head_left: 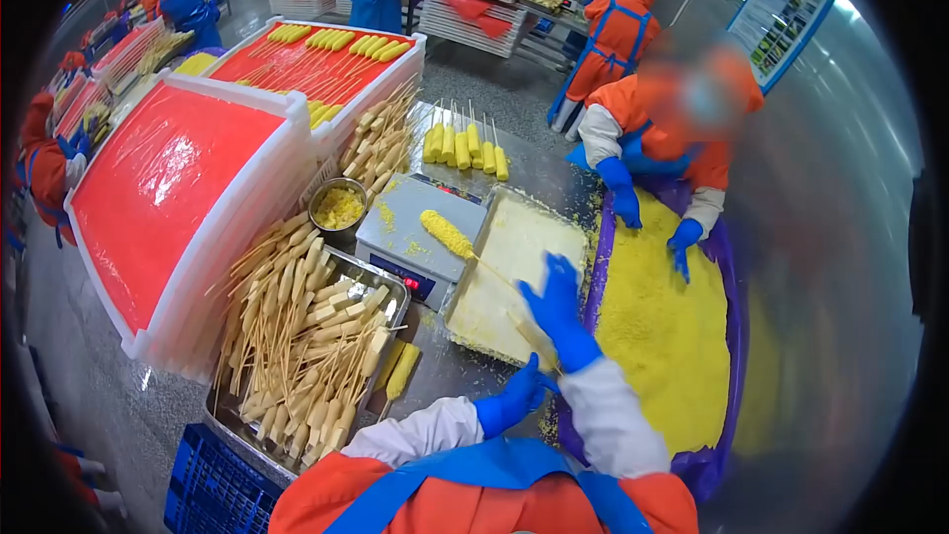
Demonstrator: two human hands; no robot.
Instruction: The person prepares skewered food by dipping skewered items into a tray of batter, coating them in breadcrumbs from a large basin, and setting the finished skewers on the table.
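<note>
Blue gloves cover both hands. My left hand (pixel 516 398) is closed near the front edge of the metal tray (pixel 524 252), its fingers bent around something I cannot make out. Just above and to the right, my right hand (pixel 559 309) has its fingers spread over the tray's right side. A pale stick-like piece (pixel 532 338) lies between the hands, partly hidden. On the scale (pixel 415 227) rests a yellow coated skewer (pixel 447 234), its stick reaching over the tray toward my right hand. Two yellow skewers (pixel 400 371) lie on the table left of my left hand.
Uncoated skewers (pixel 306 336) fill a tray at left, beside a metal bowl (pixel 337 206). Yellow skewers (pixel 463 146) stand behind the scale. Red-lined trays (pixel 183 208) are stacked left. A co-worker's gloved hands (pixel 682 242) touch yellow crumbs (pixel 662 346) in a purple-lined bin at right.
</note>
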